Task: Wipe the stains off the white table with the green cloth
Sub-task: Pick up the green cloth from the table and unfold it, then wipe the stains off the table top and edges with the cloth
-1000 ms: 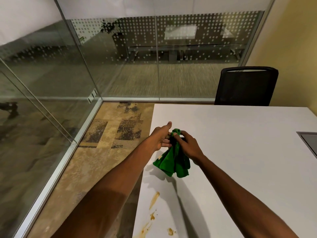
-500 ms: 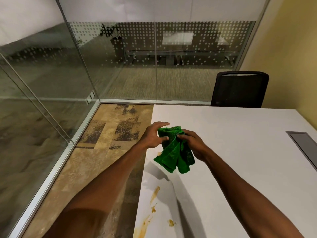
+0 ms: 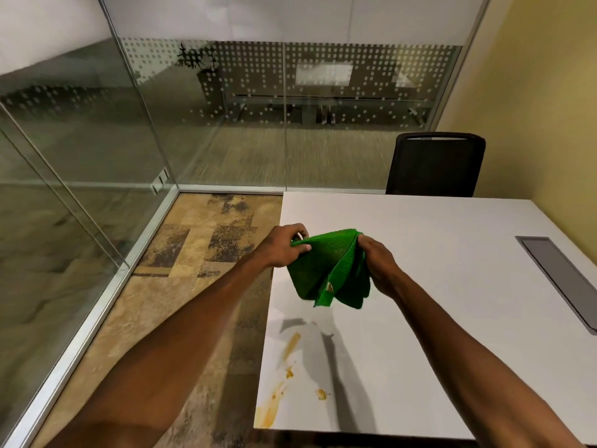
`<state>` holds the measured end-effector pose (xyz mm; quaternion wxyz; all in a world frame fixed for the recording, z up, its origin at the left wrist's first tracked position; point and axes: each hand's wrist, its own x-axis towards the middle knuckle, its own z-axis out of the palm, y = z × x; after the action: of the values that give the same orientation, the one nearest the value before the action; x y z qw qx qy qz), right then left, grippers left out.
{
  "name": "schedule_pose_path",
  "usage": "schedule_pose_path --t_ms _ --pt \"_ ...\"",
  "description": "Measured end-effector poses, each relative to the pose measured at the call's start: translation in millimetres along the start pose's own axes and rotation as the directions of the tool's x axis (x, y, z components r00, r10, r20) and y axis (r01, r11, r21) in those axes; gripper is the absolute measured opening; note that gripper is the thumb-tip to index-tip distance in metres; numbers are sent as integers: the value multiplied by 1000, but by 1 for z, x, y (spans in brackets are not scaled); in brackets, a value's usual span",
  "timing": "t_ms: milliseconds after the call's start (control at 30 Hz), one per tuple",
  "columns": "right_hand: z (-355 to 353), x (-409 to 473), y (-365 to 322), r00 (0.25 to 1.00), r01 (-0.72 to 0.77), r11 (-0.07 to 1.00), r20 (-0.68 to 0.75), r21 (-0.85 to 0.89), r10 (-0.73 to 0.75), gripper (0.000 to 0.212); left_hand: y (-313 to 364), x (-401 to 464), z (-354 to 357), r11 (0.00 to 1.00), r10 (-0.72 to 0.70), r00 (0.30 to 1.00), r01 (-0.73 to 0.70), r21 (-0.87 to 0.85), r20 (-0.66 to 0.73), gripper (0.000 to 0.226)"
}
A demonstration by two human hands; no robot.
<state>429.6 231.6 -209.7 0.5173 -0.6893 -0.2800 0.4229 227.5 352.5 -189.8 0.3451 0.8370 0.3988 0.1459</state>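
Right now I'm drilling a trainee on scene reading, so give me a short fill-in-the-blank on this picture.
1. The green cloth is held above the table by ____ hands.
2. The stains lie near the white table's ____ edge.
3. The chair beyond the table is ____ in colour.

Missing words: both; left; black

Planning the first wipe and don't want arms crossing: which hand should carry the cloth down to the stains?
Probably the left hand. Both hands grip the green cloth above the white table, but the stains lie along the table's near left edge, on the left arm's side. The right hand would need to cross over.
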Motion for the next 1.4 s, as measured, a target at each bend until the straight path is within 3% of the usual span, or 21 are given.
schedule_pose_path --t_ms 67,167,233,300,400,533,633,733,967,1067,1167,1300,1400 --pt "6 -7 12 999 -51 995 -1 82 51 45 1 -3 2 999 3 1000 -4 -32 -17 9" --pt "14 -17 34 992 -114 964 86 242 96 90 6 -7 3 997 -29 998 25 -77 -52 12" --pt "18 -23 48 983 -166 957 115 236 142 102 8 -9 1 998 -48 998 46 -53 -31 20" --pt "23 -34 58 972 -208 956 152 208 179 91 12 -12 -2 999 -34 999 35 -26 26 25" --pt "33 -46 71 978 -123 980 189 156 93 38 13 -18 -6 1000 -21 996 21 -7 92 23" --pt "42 -47 83 993 -90 988 90 126 79 26 1 -26 -13 999 -47 991 46 17 122 22" --pt "39 -49 86 991 -86 992 109 95 76 17 -16 -33 -18 995 -94 990 97 -24 102 34" --pt "30 -50 87 991 -67 992 125 108 53 20 -34 -43 -20 985 -138 988 143 -93 65 41" --pt "8 -51 83 964 -116 977 259 180 66 30 -54 -50 4 970 -139 988 150 -194 69 26" --pt "-6 -49 93 980 -138 977 168 164 110 29 -64 -45 27 966 -138 990 143 -217 39 25" --pt "-26 -46 101 991 -135 984 -1 116 136 22 -77 -42 47 960 -168 979 190 -208 119 22" --pt "-48 -36 111 989 -89 995 -118 -34 84 24 -106 -49 76 963 -246 960 257 -80 131 27" --pt "-47 -28 126 998 -5 914 -64 -405 -23 24 -132 -56 102 962 -271 956 264 68 109 33"
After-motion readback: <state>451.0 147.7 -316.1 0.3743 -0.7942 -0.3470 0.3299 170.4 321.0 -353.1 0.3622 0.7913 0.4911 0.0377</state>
